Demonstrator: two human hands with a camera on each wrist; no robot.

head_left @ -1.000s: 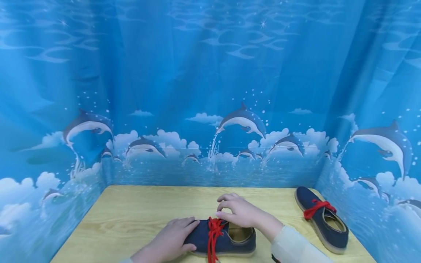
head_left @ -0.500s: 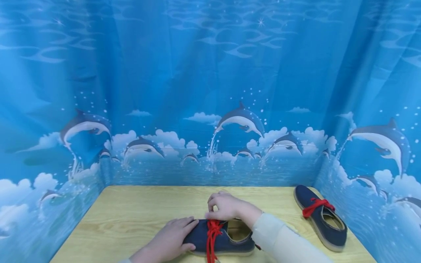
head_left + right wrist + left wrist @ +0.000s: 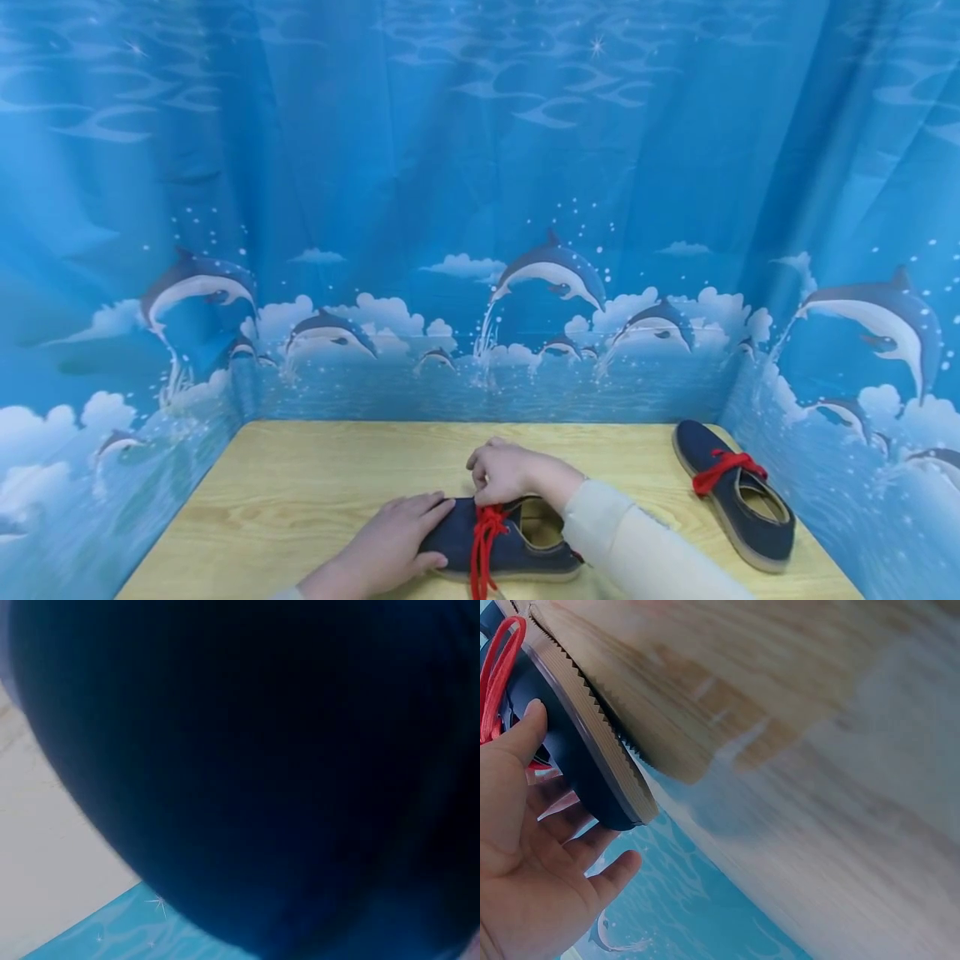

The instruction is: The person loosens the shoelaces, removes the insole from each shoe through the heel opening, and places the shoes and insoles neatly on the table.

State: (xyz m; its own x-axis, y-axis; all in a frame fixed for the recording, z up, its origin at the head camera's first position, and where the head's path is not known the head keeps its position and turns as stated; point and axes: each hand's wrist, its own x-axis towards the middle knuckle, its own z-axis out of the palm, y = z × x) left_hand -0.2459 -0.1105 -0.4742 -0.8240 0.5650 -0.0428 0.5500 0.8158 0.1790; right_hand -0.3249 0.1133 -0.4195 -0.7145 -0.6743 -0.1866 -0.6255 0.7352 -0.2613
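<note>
A navy shoe (image 3: 450, 537) with red shoelaces (image 3: 489, 542) lies sideways at the table's front, toe to the left. My left hand (image 3: 393, 537) holds its toe. In the left wrist view, the thumb of that left hand (image 3: 517, 847) presses one side of the shoe (image 3: 585, 761) and the fingers reach round the other. My right hand (image 3: 513, 475) is at the shoe's far side, curled fingers pinching the red lace near the eyelets; the fingertips are partly hidden. Dark shoe fabric (image 3: 210, 765) fills most of the right wrist view.
A second navy shoe (image 3: 765, 533) with tied red laces stands at the table's right edge. The wood-grain table (image 3: 300, 475) is bounded at the back and sides by a blue dolphin-print curtain (image 3: 420, 167).
My right hand has moved left and closed its fingers at the lace, its sleeve now beside the shoe's heel. The left hand and both shoes have stayed in place.
</note>
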